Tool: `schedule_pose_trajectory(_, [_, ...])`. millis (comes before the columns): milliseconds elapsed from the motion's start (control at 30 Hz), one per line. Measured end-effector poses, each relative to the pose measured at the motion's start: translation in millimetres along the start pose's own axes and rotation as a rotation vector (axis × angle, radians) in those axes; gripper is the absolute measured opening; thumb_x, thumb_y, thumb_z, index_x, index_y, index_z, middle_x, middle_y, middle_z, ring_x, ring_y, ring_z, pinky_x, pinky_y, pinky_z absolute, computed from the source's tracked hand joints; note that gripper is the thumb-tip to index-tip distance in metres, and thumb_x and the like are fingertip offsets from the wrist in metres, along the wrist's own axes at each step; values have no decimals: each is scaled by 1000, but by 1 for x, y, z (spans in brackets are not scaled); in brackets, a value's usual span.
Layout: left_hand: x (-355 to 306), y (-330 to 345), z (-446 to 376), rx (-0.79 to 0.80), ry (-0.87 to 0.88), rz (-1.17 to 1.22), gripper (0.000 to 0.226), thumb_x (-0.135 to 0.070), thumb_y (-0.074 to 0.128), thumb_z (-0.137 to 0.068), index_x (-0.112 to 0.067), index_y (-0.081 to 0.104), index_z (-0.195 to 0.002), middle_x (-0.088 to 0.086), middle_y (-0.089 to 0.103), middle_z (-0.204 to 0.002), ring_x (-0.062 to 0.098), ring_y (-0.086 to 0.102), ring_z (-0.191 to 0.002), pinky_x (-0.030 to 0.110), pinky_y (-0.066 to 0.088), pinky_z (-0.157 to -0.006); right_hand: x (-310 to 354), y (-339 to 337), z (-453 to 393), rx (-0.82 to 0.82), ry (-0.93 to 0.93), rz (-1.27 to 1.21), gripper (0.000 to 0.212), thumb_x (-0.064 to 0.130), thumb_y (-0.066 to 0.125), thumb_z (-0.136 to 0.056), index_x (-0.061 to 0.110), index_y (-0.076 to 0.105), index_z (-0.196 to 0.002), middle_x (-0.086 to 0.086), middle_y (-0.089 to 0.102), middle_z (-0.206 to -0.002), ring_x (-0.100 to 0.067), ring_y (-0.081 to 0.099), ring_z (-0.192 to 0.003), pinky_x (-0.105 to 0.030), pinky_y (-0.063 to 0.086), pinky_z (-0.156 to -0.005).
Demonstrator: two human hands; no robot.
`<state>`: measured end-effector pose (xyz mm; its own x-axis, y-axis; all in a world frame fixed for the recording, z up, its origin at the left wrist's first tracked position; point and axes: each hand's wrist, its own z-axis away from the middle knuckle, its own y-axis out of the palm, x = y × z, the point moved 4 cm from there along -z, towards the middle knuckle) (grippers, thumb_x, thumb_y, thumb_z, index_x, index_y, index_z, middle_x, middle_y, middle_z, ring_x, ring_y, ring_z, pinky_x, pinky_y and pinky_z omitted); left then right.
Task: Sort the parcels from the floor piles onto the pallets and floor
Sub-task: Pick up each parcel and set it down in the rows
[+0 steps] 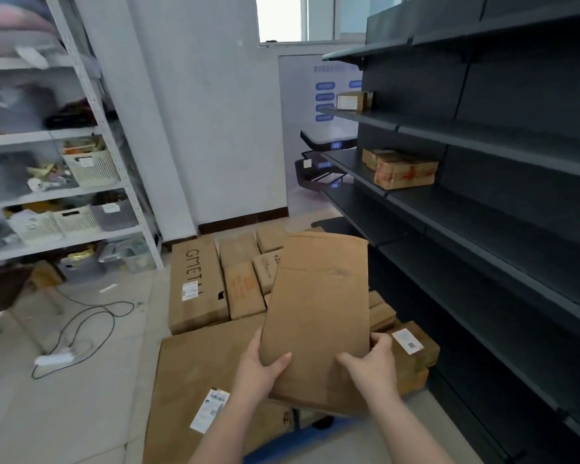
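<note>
Left to right: long box point(196, 283) flat on floor; wide flat box point(195, 373) nearest you, over blue pallet point(302, 437). Your left hand point(260, 366) and right hand point(370, 370) each grip near end of one flat parcel point(315, 313), raised above pile. Roughly six smaller boxes behind. Three boxes on dark shelves point(482, 135). Sorting looks partway; pile remains.
</note>
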<state>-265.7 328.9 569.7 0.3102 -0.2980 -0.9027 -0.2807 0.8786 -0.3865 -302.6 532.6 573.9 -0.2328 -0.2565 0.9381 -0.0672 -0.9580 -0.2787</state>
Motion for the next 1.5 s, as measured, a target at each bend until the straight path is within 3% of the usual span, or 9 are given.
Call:
schedule_pose_trajectory(100, [-12,6,-51,-32,-22,12,80,-28,71,-83,-21,26,-148,3,43,-144,21,43,-129,26,38,-97,20,13,-54,24,-28,43,70,15,77,-77,11,33,-131,-8,48,-127,-23,50,-113,-32,43,-88])
schedule_pose_trajectory(300, [-27,16,-132,-100,-80,18,79,-29,73,-81,-21,30,-147,5,45,-143,21,46,-128,30,39,-101,37,46,-145,68,-47,134,87,31,79,-73,13,30,-143,-5,44,-134,-22,47,-122,-38,45,-95])
schedule_pose_trajectory(633, [-42,45,-274,-9,-104,-6,75,-25,73,-81,-23,34,-145,1,46,-140,16,45,-124,20,36,-91,42,80,-282,51,92,207,66,28,79,-74,13,39,-125,-5,50,-121,-22,52,-107,-38,49,-89])
schedule_pose_trajectory(767, [-40,61,-348,64,-109,-31,74,-26,74,-80,-26,36,-144,-1,46,-137,11,44,-115,22,36,-91,41,98,-341,11,175,199,77,25,77,-76,13,31,-136,-8,52,-129,-26,54,-114,-41,48,-93])
schedule_pose_trajectory(867, [-36,77,-402,119,-107,-72,75,-29,76,-79,-29,37,-143,-5,45,-140,15,44,-124,28,38,-99,33,111,-381,-12,196,183,94,25,77,-76,18,16,-148,-6,48,-135,-25,51,-120,-41,45,-96])
schedule_pose_trajectory(933, [-32,90,-434,160,-110,-113,76,-30,76,-79,-29,36,-144,-6,43,-141,16,42,-128,30,37,-102,26,117,-404,-10,212,162,101,24,77,-77,25,7,-151,-4,44,-139,-24,48,-123,-40,44,-99])
schedule_pose_trajectory(1033, [-25,116,-477,251,-112,-169,74,-29,74,-81,-31,35,-144,-5,44,-138,17,42,-128,26,36,-95,11,121,-438,-20,230,153,105,24,75,-80,31,0,-151,0,37,-145,-21,42,-129,-40,40,-104])
schedule_pose_trajectory(1233, [-6,190,-575,360,-88,-336,77,-30,74,-80,-25,34,-146,-1,42,-144,18,38,-132,24,31,-100,-49,129,-526,9,381,232,101,31,71,-84,33,-4,-152,-6,31,-146,-24,45,-127,-39,41,-102])
schedule_pose_trajectory(1500, [36,301,-723,497,-4,-620,81,-36,74,-78,-36,30,-146,0,39,-146,22,39,-132,37,35,-110,-141,148,-648,26,466,291,105,33,71,-83,28,-8,-151,-11,34,-147,-28,44,-128,-38,41,-103])
